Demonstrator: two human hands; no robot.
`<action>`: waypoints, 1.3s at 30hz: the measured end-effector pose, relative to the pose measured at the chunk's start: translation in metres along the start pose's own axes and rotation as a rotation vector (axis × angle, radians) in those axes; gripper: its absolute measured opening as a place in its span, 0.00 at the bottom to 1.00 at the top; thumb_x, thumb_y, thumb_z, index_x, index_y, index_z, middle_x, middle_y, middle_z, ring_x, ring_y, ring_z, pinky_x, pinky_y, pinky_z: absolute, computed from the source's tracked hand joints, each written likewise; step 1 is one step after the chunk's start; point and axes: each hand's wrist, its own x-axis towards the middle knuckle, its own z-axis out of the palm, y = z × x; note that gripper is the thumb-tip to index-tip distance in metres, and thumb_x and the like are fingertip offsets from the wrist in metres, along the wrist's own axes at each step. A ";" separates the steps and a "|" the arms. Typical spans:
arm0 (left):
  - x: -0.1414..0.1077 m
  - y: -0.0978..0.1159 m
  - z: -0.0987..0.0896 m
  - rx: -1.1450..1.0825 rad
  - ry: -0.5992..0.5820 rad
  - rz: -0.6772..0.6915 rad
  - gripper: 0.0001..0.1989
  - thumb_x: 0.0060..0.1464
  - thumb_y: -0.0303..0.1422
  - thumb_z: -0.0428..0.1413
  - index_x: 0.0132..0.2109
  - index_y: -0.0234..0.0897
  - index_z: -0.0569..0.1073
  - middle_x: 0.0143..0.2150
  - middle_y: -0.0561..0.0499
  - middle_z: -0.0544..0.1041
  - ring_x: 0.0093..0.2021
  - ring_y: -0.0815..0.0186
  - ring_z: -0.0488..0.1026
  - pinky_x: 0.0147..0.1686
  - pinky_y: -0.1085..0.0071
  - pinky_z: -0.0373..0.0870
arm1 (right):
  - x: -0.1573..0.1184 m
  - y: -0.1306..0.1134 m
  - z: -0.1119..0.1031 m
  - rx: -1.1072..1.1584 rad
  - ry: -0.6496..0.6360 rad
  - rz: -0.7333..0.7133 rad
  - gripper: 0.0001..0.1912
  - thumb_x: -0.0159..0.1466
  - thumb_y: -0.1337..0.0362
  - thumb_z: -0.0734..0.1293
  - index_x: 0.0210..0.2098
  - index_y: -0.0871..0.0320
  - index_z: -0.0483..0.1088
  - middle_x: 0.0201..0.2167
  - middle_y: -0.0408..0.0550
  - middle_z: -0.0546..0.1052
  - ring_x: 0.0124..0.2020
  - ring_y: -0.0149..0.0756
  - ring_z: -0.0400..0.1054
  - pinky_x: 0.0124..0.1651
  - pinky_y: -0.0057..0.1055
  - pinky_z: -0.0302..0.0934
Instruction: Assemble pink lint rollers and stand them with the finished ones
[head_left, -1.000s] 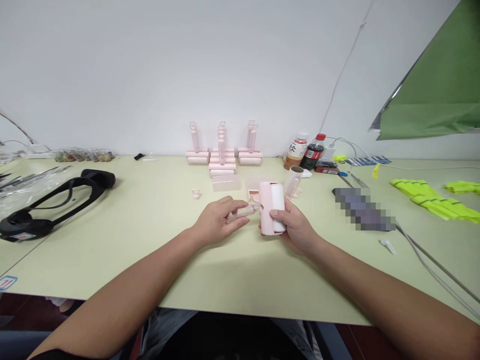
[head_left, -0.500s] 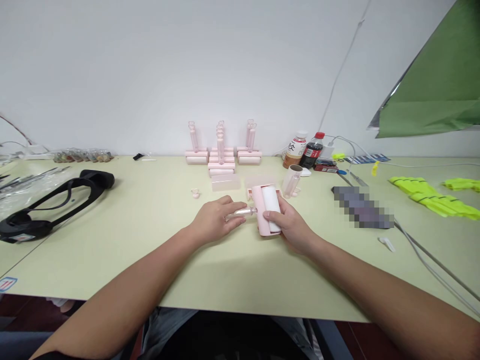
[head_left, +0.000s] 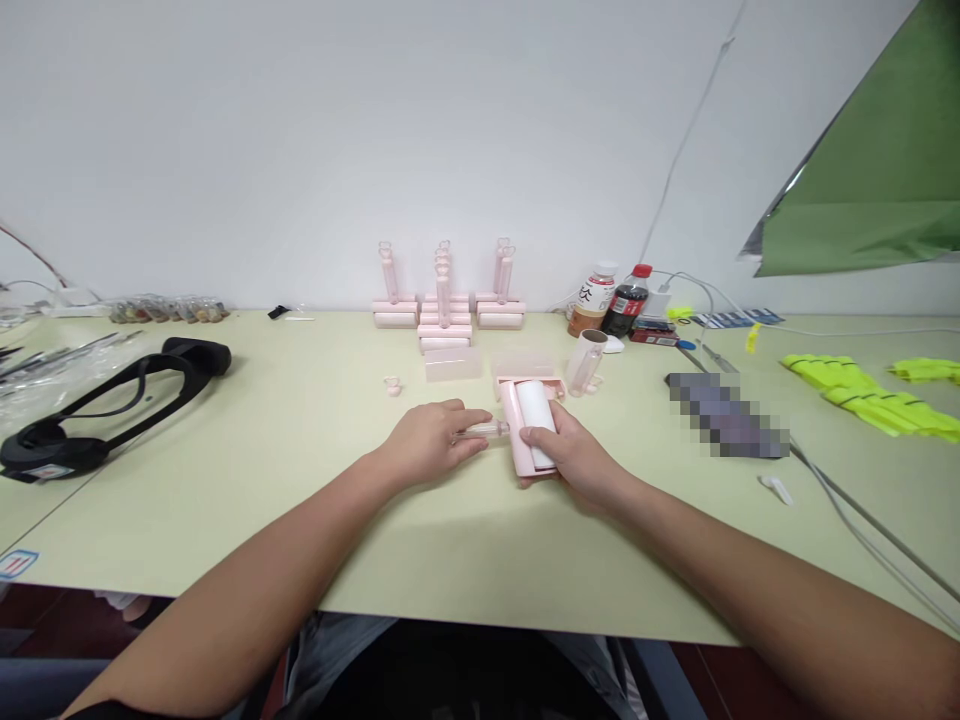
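Note:
My left hand point(head_left: 426, 440) is closed around a clear handle point(head_left: 486, 430), which meets the side of a pink lint roller head point(head_left: 513, 425). My right hand point(head_left: 577, 452) grips that head from the right, its thumb across the white paper roll point(head_left: 537, 408) inside. Just behind the head lies another pink casing part point(head_left: 551, 383), partly hidden. Two translucent pink covers point(head_left: 452, 365) rest farther back. A small pink end piece point(head_left: 393, 386) lies to the left. An upright roll with a cardboard core point(head_left: 587, 365) stands to the right, with a clear pink part against it.
Several pink lint rollers point(head_left: 444, 335) stand against the wall with handles up. Two bottles point(head_left: 627, 302) are at the back right. A phone-like pixelated object point(head_left: 724, 415), yellow-green fabric strips point(head_left: 862, 395) and cables lie right. A black headset-like frame point(head_left: 112, 410) lies left.
The roller head has tilted a little in my right hand and moved slightly left and down, uncovering more of the casing part behind. My left hand has barely moved.

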 end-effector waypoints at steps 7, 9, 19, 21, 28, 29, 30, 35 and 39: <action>0.000 0.001 0.001 -0.040 -0.006 0.007 0.18 0.60 0.41 0.52 0.54 0.41 0.75 0.36 0.50 0.77 0.34 0.65 0.73 0.34 0.71 0.65 | -0.002 0.001 0.001 -0.102 0.011 -0.025 0.20 0.58 0.61 0.67 0.47 0.53 0.59 0.29 0.41 0.70 0.24 0.35 0.69 0.25 0.35 0.70; 0.000 0.003 0.001 -0.062 -0.008 -0.010 0.18 0.59 0.41 0.53 0.53 0.41 0.75 0.36 0.50 0.77 0.34 0.65 0.73 0.34 0.71 0.64 | -0.003 0.000 0.002 -0.115 0.007 -0.031 0.21 0.57 0.61 0.67 0.48 0.53 0.58 0.29 0.41 0.70 0.24 0.35 0.69 0.25 0.35 0.69; -0.001 0.004 0.000 -0.074 -0.005 -0.005 0.18 0.59 0.40 0.53 0.53 0.40 0.75 0.36 0.50 0.77 0.34 0.65 0.72 0.34 0.71 0.65 | -0.005 -0.001 0.002 -0.140 -0.007 -0.032 0.24 0.57 0.59 0.67 0.50 0.54 0.57 0.29 0.41 0.71 0.25 0.36 0.69 0.26 0.34 0.67; -0.001 0.004 0.000 -0.067 -0.001 0.003 0.18 0.59 0.40 0.53 0.53 0.40 0.75 0.36 0.50 0.77 0.34 0.65 0.73 0.34 0.70 0.64 | -0.005 -0.002 0.003 -0.150 -0.005 -0.029 0.24 0.57 0.59 0.67 0.51 0.54 0.57 0.29 0.41 0.70 0.25 0.36 0.69 0.25 0.33 0.67; -0.001 0.005 0.002 -0.074 0.001 0.009 0.17 0.59 0.40 0.53 0.53 0.40 0.75 0.36 0.50 0.77 0.34 0.65 0.72 0.34 0.71 0.65 | -0.007 -0.003 0.003 -0.285 0.050 -0.084 0.22 0.57 0.59 0.65 0.49 0.55 0.59 0.33 0.43 0.69 0.29 0.37 0.68 0.28 0.33 0.66; -0.001 0.006 0.002 -0.077 0.003 0.012 0.17 0.59 0.40 0.53 0.53 0.40 0.75 0.36 0.50 0.77 0.34 0.66 0.72 0.34 0.71 0.65 | -0.007 -0.003 0.003 -0.313 0.059 -0.098 0.22 0.57 0.59 0.65 0.49 0.56 0.60 0.34 0.44 0.70 0.31 0.37 0.68 0.30 0.33 0.66; -0.002 0.006 0.002 -0.080 0.006 0.015 0.17 0.59 0.40 0.53 0.53 0.41 0.75 0.36 0.50 0.77 0.33 0.66 0.72 0.34 0.71 0.65 | -0.007 -0.002 0.002 -0.337 0.066 -0.111 0.22 0.57 0.59 0.65 0.49 0.56 0.60 0.35 0.45 0.70 0.33 0.38 0.67 0.32 0.33 0.66; -0.002 0.008 0.005 -0.089 0.013 0.002 0.18 0.59 0.40 0.53 0.53 0.41 0.75 0.37 0.50 0.77 0.33 0.66 0.72 0.33 0.71 0.65 | -0.006 0.003 0.000 -0.367 0.066 -0.136 0.23 0.57 0.58 0.65 0.50 0.57 0.60 0.38 0.47 0.71 0.39 0.41 0.66 0.38 0.36 0.64; -0.002 0.009 0.006 -0.093 0.023 -0.002 0.18 0.60 0.41 0.53 0.53 0.41 0.75 0.38 0.49 0.77 0.33 0.65 0.72 0.34 0.70 0.65 | -0.005 0.005 -0.001 -0.356 0.073 -0.133 0.23 0.57 0.57 0.66 0.50 0.57 0.61 0.38 0.47 0.72 0.39 0.42 0.66 0.40 0.37 0.63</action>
